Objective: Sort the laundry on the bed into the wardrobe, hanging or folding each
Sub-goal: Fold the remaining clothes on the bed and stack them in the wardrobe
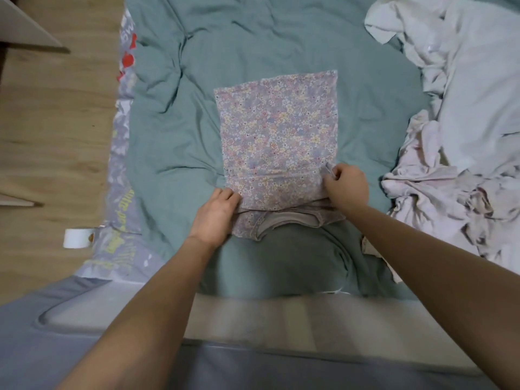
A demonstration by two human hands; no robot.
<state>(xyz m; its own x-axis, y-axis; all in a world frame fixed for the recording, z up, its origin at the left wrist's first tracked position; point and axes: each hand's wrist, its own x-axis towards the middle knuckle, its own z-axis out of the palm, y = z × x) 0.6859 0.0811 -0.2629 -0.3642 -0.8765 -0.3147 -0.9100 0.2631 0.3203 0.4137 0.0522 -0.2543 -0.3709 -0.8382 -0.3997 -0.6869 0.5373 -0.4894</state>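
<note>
Nearest, the left hand (215, 213) holds the floral garment's (277, 136) near left edge, fingers curled on the cloth. At 1 o'clock from it, the right hand (347, 184) pinches the right edge at a fold. The garment lies flat, mid-duvet (253, 46). A pale laundry heap (464, 122) sits at 3 o'clock; wooden floor (50, 122) at 9.

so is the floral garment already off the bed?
No, the floral garment lies flat on the green duvet, with both hands at its near edge.
</note>
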